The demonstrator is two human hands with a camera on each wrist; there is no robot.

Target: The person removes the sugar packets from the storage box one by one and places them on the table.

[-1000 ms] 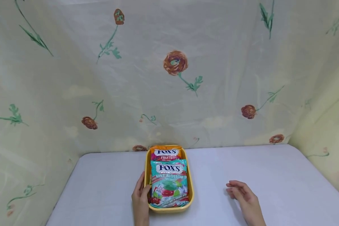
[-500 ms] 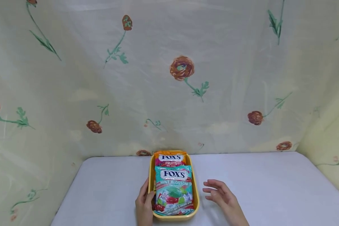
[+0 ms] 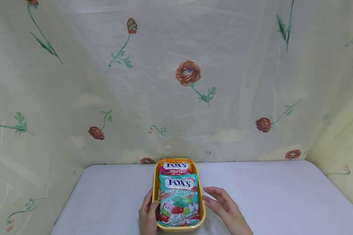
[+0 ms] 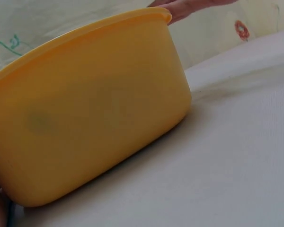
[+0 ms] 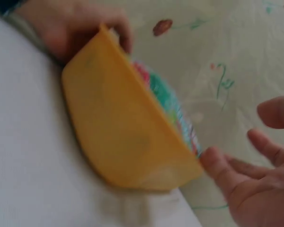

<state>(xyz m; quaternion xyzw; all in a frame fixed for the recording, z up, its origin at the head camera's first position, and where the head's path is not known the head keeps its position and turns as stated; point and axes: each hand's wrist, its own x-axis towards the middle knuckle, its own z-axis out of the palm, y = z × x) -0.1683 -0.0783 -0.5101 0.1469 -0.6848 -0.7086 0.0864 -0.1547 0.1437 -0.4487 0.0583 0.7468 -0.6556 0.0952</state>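
Note:
A yellow plastic tub (image 3: pixel 180 228) stands on the white table, holding candy bags. The teal Fox's Mint Blossom bag (image 3: pixel 179 204) lies on top, overlapping the orange Fox's Fruits bag (image 3: pixel 175 166) at the far end. My left hand (image 3: pixel 148 213) grips the tub's left side, thumb over the rim and fingers along the outer wall. On the other side my right hand (image 3: pixel 223 207) has its fingers spread, with the fingertips right at the tub's right rim. In the right wrist view, the fingers (image 5: pixel 220 172) of that hand are extended beside the tub's rim.
The white tabletop (image 3: pixel 267 192) stretches away on both sides of the tub. Behind it hangs a pale curtain (image 3: pixel 223 81) with printed flowers, which also closes off the left and right sides.
My right hand has moved left across the table to the tub's right rim. My left hand keeps its hold on the tub's left side. The head view has shifted slightly.

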